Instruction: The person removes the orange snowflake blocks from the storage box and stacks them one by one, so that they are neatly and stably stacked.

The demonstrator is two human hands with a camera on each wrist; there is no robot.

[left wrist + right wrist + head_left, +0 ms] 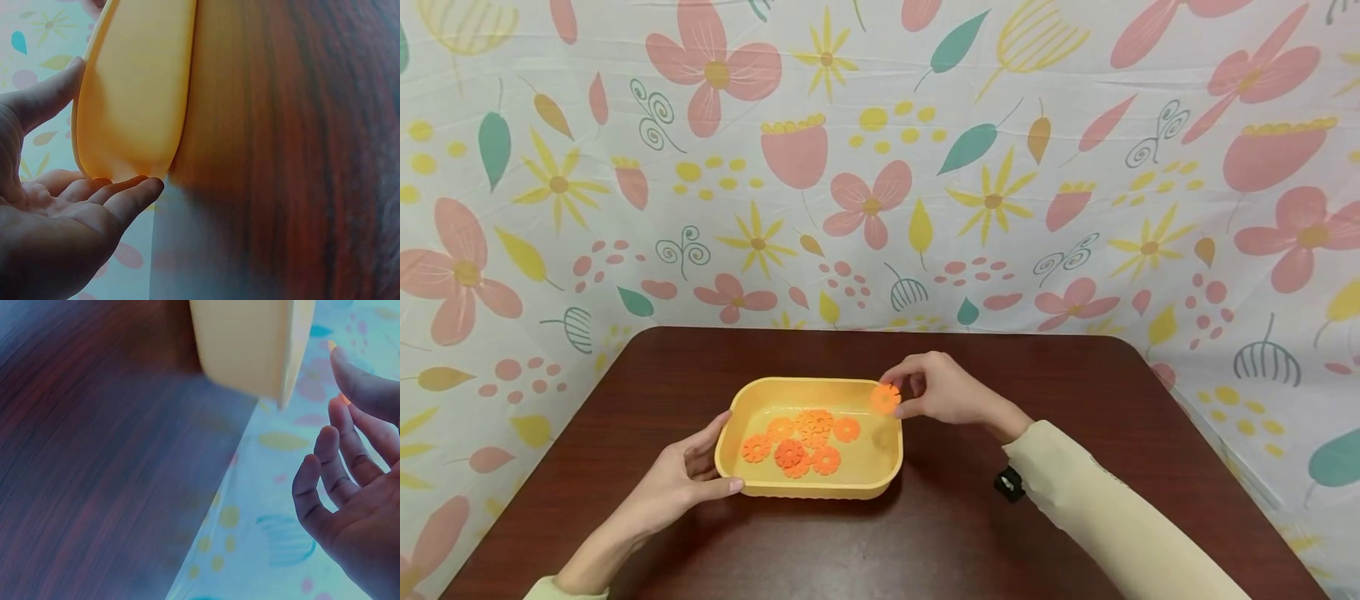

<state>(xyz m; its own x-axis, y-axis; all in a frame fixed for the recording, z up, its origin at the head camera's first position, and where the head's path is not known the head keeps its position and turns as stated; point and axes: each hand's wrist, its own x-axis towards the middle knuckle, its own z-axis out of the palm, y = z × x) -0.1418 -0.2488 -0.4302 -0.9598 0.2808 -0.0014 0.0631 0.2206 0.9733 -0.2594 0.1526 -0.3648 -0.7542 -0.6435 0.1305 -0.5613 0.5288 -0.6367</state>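
A yellow rectangular tray (808,492) with rounded corners sits on the table, several orange flower-shaped discs (826,460) lying loose and partly stacked inside it. My left hand (681,471) holds the tray's left end, thumb at the near corner and fingers along the side; the left wrist view shows thumb and fingertips against the tray (140,75). Over the tray's far right corner, my right hand (943,390) pinches one orange flower-shaped disc (886,399) between thumb and fingers. In the right wrist view, only slivers of that disc show beside the right hand (356,469).
The dark brown wooden table (925,542) ends in a rounded far edge behind the tray. A white cloth with flowers and leaves (880,125) hangs behind and around it. A small black device (1009,484) is strapped at the right wrist, by the pale sleeve.
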